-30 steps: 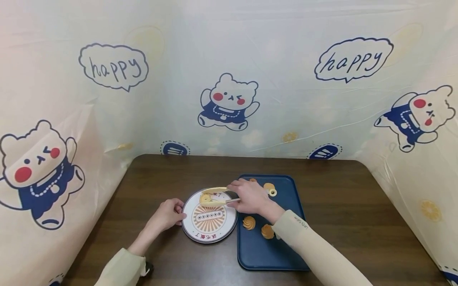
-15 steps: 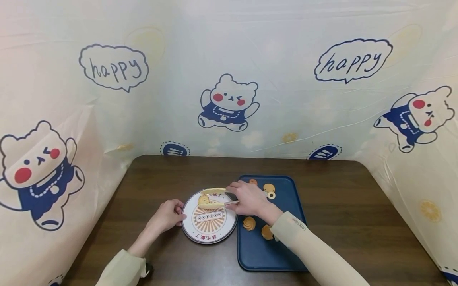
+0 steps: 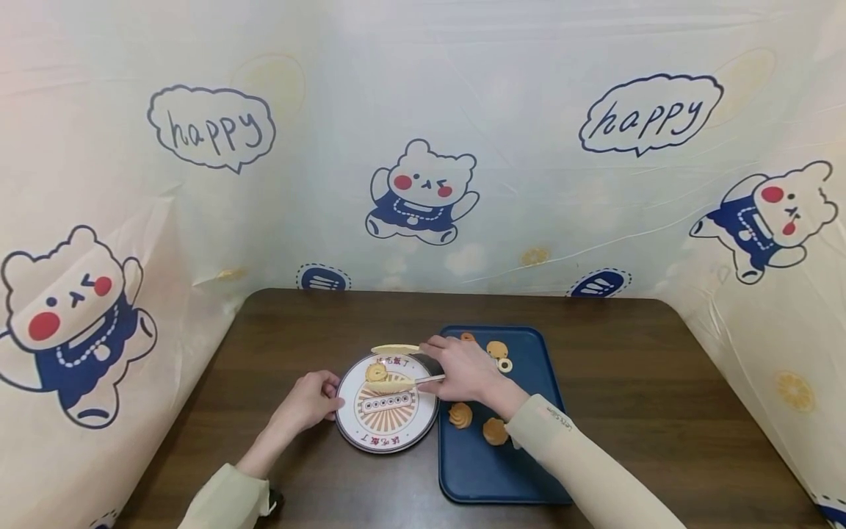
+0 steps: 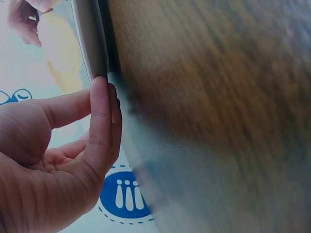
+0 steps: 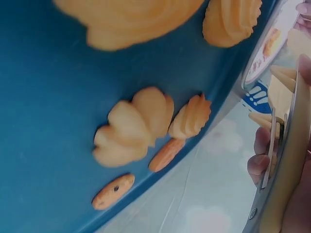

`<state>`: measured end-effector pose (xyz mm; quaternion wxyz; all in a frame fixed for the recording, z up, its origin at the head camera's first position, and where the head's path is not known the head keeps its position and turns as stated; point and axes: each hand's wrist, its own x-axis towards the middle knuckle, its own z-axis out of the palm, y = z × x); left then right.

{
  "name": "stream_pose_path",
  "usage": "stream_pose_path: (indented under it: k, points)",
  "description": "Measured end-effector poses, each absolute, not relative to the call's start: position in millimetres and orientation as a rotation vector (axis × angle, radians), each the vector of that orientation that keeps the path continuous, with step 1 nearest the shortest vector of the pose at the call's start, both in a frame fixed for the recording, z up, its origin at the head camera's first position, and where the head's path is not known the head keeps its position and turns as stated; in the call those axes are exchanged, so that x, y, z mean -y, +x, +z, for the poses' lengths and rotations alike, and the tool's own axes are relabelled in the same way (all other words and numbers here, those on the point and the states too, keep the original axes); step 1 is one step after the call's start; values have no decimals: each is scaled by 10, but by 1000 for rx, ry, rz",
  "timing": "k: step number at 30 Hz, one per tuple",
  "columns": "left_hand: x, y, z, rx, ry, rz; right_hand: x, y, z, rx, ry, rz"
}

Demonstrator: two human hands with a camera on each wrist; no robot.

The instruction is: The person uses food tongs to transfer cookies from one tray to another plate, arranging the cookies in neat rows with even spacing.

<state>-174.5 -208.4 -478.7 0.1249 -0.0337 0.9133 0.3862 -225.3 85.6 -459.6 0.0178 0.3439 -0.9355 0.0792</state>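
Note:
At the right rim of the table's white printed plate (image 3: pixel 413 419), my right hand (image 3: pixel 468 369) grips a pair of tongs (image 3: pixel 391 386) with cream-coloured tips. The tips stand apart over the plate. Between them a round, ridged cookie (image 3: pixel 376 372) lies on the plate's upper left part, closer to the near tip. My left hand (image 3: pixel 309 400) pinches the left rim of the plate; the left wrist view has the thumb and fingers (image 4: pixel 99 114) meeting at that edge. In the right wrist view the tongs (image 5: pixel 286 179) run along the right side, partly cut off.
Right of the plate lies a dark blue tray (image 3: pixel 505 477), close against it. It carries several cookies, among them a swirled one (image 3: pixel 460 415) and a ring-shaped one (image 3: pixel 504 365). My right forearm covers part of it. A bear-printed curtain (image 3: pixel 529 184) hangs behind the brown table (image 3: pixel 628 382).
The tong tips have spread apart, the far one moving away from the cookie. The cookie has come to rest slightly left on the plate. My left hand stays at the rim.

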Motion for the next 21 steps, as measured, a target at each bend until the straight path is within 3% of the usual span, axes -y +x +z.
stream_pose_path:
  k: [21]
  points:
    - [2090, -1737, -4783, -2647, -119, 1149, -1677, -2262, -4452, 2873, 820, 424]
